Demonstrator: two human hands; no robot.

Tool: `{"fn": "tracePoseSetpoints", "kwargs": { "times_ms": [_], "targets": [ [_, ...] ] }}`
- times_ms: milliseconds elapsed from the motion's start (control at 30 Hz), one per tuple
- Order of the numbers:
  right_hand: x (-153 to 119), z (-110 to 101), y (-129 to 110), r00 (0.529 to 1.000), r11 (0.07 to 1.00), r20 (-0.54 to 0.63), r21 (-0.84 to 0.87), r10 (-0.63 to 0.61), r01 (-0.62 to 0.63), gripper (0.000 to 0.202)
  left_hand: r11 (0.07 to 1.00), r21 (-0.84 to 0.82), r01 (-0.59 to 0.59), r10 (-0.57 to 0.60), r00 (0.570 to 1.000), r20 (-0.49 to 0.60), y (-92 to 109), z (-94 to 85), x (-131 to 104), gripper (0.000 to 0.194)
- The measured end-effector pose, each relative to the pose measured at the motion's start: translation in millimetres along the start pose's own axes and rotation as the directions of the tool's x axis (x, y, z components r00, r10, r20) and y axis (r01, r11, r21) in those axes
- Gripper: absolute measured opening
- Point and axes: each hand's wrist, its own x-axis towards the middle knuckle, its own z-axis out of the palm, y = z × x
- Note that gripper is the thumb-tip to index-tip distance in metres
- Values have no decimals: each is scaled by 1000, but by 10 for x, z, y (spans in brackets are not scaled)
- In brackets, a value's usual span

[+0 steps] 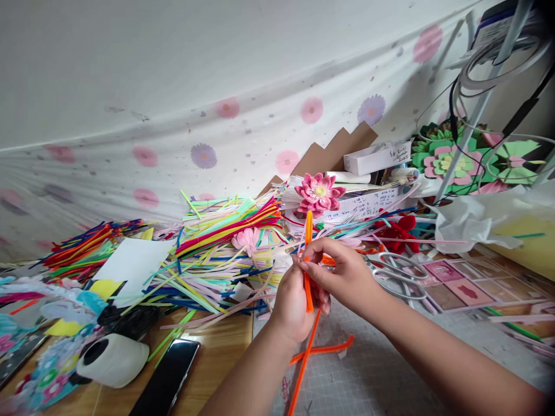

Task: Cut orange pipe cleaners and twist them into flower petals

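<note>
Both my hands meet at the centre of the head view around an orange pipe cleaner [309, 228], which stands upright, its top above my fingers. My left hand [289, 306] is closed around its lower part. My right hand [340, 270] pinches at its middle, thumb and forefinger meeting the left fingertips; the exact grip point is hidden. Below the hands, a long orange strand [302, 372] runs down toward the front edge. Crossing near it on the grey cutting mat [373, 370] is another orange pipe cleaner [332, 349] with a bent end.
Silver scissors [401, 276] lie right of my hands. Heaped pipe cleaners [225, 242] in many colours spread to the left. A pink flower [319, 193] stands behind. At front left are a phone [167, 378] and a white thread cone [113, 361]. A metal pole [481, 110] rises at right.
</note>
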Motion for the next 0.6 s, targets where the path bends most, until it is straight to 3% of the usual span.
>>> {"fn": "tracePoseSetpoints", "kwargs": {
  "times_ms": [200,433,600],
  "targets": [
    [-21,18,1,998,999,-39,-31,-46,45,7,991,-44,-127,127,992,-10,-74,10,-10,51],
    [-25,31,-5,997,998,-69,38,-37,40,9,971,12,-237,236,970,56,-118,-40,-17,53],
    [8,-96,-17,990,991,77,71,-115,109,12,956,129,-262,264,964,0,-49,-14,-48,38]
  ]
}}
